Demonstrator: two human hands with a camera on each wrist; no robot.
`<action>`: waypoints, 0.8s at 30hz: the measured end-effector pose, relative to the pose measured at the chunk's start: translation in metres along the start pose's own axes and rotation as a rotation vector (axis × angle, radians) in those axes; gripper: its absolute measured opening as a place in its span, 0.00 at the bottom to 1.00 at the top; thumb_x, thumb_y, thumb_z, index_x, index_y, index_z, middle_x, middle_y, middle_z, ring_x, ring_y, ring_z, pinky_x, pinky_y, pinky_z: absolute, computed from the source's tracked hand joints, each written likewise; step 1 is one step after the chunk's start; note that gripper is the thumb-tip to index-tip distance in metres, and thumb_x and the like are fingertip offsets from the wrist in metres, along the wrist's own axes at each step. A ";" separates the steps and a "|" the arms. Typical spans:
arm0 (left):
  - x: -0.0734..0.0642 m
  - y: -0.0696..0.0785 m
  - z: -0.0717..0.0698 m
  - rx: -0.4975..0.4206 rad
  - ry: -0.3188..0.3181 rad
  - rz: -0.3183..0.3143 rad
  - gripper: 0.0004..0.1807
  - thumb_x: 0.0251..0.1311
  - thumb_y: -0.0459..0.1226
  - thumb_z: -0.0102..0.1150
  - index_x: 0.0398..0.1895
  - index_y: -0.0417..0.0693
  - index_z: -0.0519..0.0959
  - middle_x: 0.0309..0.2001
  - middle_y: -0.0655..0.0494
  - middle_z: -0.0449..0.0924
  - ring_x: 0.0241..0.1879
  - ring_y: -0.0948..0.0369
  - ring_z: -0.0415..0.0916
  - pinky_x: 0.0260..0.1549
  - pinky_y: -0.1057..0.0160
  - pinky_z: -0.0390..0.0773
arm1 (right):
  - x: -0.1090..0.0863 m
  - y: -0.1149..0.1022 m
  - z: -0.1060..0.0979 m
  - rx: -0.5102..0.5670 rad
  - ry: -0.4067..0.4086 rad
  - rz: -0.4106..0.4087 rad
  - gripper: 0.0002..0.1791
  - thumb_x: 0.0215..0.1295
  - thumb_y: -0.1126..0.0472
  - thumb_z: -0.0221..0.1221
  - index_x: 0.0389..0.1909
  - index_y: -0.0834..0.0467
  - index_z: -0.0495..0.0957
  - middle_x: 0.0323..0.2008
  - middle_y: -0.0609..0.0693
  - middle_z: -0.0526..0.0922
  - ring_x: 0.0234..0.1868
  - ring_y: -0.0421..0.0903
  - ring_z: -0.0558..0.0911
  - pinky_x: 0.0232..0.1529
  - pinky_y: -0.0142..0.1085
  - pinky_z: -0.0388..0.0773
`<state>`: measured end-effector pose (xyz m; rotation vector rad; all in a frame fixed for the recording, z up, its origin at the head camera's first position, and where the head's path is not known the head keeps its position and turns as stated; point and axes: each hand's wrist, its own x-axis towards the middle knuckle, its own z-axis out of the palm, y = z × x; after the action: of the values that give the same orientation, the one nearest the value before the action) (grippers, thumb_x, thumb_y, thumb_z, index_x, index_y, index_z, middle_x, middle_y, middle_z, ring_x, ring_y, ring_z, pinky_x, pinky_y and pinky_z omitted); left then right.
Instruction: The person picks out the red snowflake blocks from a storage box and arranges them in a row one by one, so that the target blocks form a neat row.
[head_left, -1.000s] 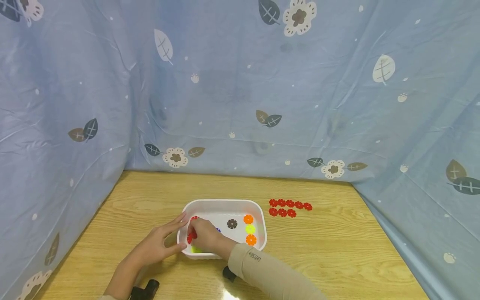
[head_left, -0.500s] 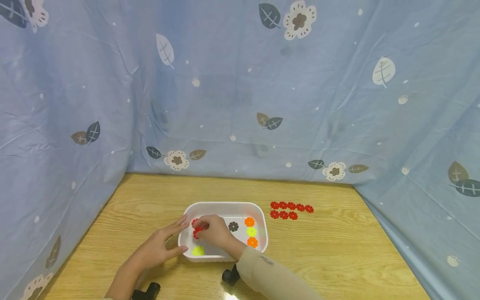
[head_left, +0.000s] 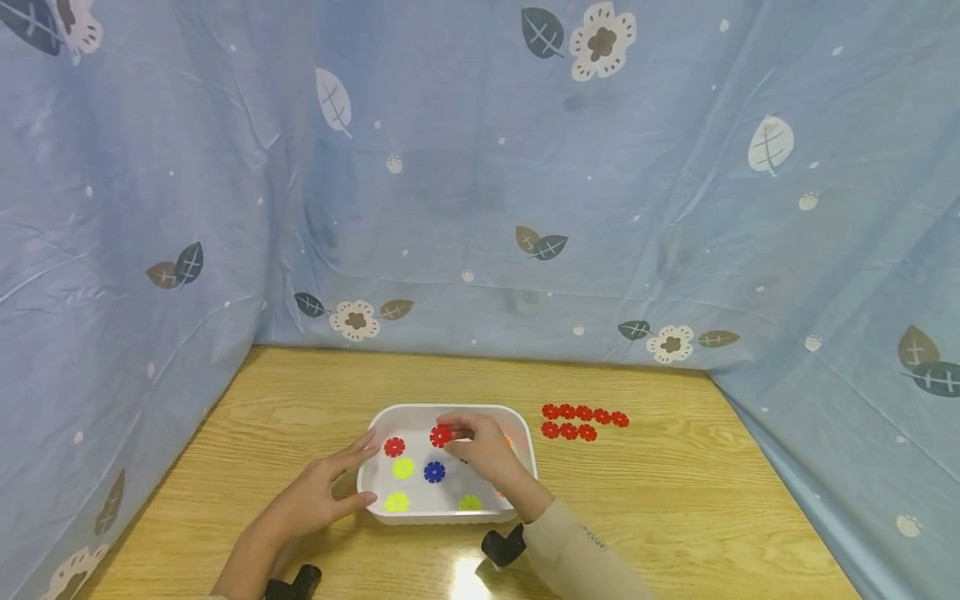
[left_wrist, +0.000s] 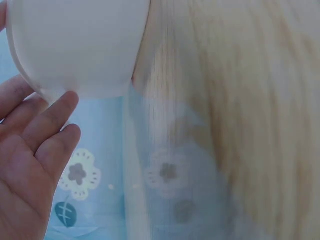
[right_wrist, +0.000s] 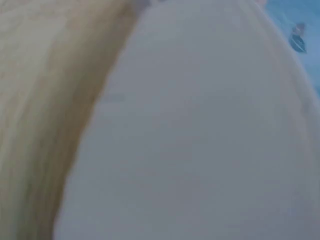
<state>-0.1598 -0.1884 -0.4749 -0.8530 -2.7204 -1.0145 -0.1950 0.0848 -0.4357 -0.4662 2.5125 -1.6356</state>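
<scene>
My right hand (head_left: 487, 448) pinches a red notched plastic disc (head_left: 441, 436) over the white tray (head_left: 450, 517), between thumb and fingers. My left hand (head_left: 311, 497) spreads its fingers and thumb against the tray's left end, and its fingertips touch the tray wall (left_wrist: 75, 50) in the left wrist view. In the tray lie another red disc (head_left: 394, 447), a blue disc (head_left: 434, 472) and several yellow ones, including one near the middle (head_left: 403, 468). Part of an orange disc (head_left: 508, 440) shows behind my right hand. The right wrist view shows the tray's blurred outer wall (right_wrist: 190, 125) and no fingers.
Right of the tray, several red discs (head_left: 585, 413) lie in two rows on the wooden table (head_left: 675, 483). A patterned blue curtain (head_left: 450, 167) encloses the back and sides. Black wrist devices (head_left: 504, 547) sit at both wrists.
My right hand has lifted the red disc from the tray's left side and carried it right and toward the back. Blue and yellow discs are uncovered. The left hand stays put.
</scene>
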 end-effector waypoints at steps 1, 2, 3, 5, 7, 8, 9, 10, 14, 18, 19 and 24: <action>0.000 0.000 0.000 0.003 0.002 0.002 0.33 0.54 0.47 0.66 0.63 0.46 0.72 0.69 0.50 0.62 0.65 0.48 0.64 0.57 0.42 0.70 | -0.002 0.000 -0.005 0.010 0.017 -0.006 0.20 0.57 0.72 0.60 0.52 0.65 0.78 0.46 0.58 0.83 0.47 0.52 0.81 0.40 0.30 0.81; 0.000 0.000 0.000 0.004 0.003 0.006 0.33 0.54 0.47 0.66 0.63 0.46 0.72 0.69 0.51 0.62 0.65 0.48 0.64 0.57 0.42 0.70 | -0.004 0.001 -0.010 0.020 0.035 -0.004 0.20 0.57 0.72 0.60 0.53 0.65 0.77 0.46 0.58 0.83 0.47 0.53 0.81 0.41 0.30 0.81; 0.000 0.000 0.000 0.003 0.005 0.009 0.33 0.54 0.47 0.66 0.63 0.46 0.72 0.69 0.50 0.63 0.64 0.48 0.65 0.57 0.42 0.70 | -0.006 0.002 -0.016 0.043 0.056 0.005 0.20 0.57 0.72 0.60 0.53 0.65 0.77 0.47 0.58 0.82 0.48 0.53 0.81 0.41 0.30 0.81; 0.000 0.001 0.000 0.000 0.005 0.012 0.33 0.54 0.47 0.66 0.63 0.45 0.72 0.69 0.50 0.63 0.64 0.48 0.65 0.56 0.43 0.71 | -0.011 0.004 -0.026 0.099 0.110 0.028 0.20 0.58 0.72 0.60 0.53 0.65 0.77 0.47 0.58 0.82 0.48 0.52 0.81 0.43 0.29 0.81; -0.001 0.001 0.000 -0.001 0.004 0.011 0.33 0.54 0.48 0.66 0.63 0.45 0.72 0.69 0.50 0.63 0.64 0.48 0.66 0.56 0.43 0.71 | -0.016 0.006 -0.035 0.171 0.170 0.053 0.20 0.57 0.73 0.60 0.52 0.65 0.77 0.48 0.59 0.82 0.47 0.50 0.80 0.44 0.27 0.80; -0.001 0.002 0.000 -0.003 0.003 0.010 0.33 0.54 0.48 0.66 0.63 0.45 0.72 0.69 0.50 0.63 0.64 0.47 0.66 0.56 0.42 0.71 | -0.018 0.008 -0.040 0.202 0.199 0.068 0.20 0.58 0.73 0.60 0.53 0.65 0.77 0.49 0.59 0.81 0.47 0.49 0.80 0.43 0.26 0.79; -0.001 0.002 0.000 -0.004 0.003 0.008 0.33 0.53 0.48 0.66 0.63 0.45 0.72 0.69 0.50 0.63 0.64 0.47 0.66 0.56 0.42 0.71 | -0.021 0.009 -0.045 0.224 0.232 0.075 0.20 0.57 0.73 0.60 0.52 0.65 0.77 0.49 0.59 0.81 0.46 0.48 0.79 0.43 0.25 0.79; -0.001 0.002 0.000 -0.003 0.001 0.004 0.33 0.54 0.48 0.66 0.63 0.45 0.72 0.69 0.50 0.63 0.64 0.47 0.66 0.56 0.42 0.71 | -0.022 0.011 -0.050 0.231 0.260 0.077 0.20 0.57 0.73 0.60 0.52 0.65 0.77 0.49 0.59 0.81 0.45 0.47 0.79 0.42 0.24 0.78; -0.001 0.001 0.000 -0.006 -0.001 0.001 0.33 0.54 0.47 0.65 0.63 0.46 0.72 0.69 0.50 0.63 0.64 0.47 0.66 0.56 0.42 0.71 | -0.029 0.017 -0.072 0.215 0.355 0.095 0.20 0.58 0.74 0.59 0.53 0.66 0.76 0.50 0.60 0.79 0.44 0.45 0.77 0.41 0.22 0.77; 0.000 0.000 -0.001 -0.005 -0.004 0.005 0.34 0.54 0.47 0.65 0.64 0.45 0.71 0.69 0.49 0.62 0.64 0.47 0.66 0.56 0.42 0.72 | -0.036 0.031 -0.095 0.177 0.426 0.148 0.21 0.60 0.72 0.58 0.56 0.65 0.74 0.53 0.59 0.77 0.46 0.42 0.75 0.41 0.21 0.76; 0.000 0.001 -0.001 -0.005 -0.005 0.006 0.34 0.54 0.47 0.65 0.64 0.45 0.71 0.69 0.49 0.62 0.64 0.47 0.66 0.56 0.42 0.72 | -0.037 0.035 -0.100 0.172 0.445 0.167 0.21 0.61 0.72 0.58 0.56 0.64 0.74 0.54 0.59 0.76 0.46 0.42 0.75 0.41 0.20 0.76; 0.000 0.002 -0.001 -0.006 -0.003 0.005 0.33 0.54 0.46 0.66 0.63 0.45 0.72 0.69 0.48 0.63 0.64 0.48 0.66 0.56 0.43 0.71 | -0.046 0.061 -0.123 0.180 0.501 0.246 0.23 0.63 0.70 0.57 0.60 0.64 0.71 0.57 0.58 0.74 0.47 0.36 0.74 0.42 0.19 0.75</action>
<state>-0.1589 -0.1877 -0.4728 -0.8630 -2.7176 -1.0217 -0.1950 0.2294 -0.4430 0.3002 2.5580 -2.0453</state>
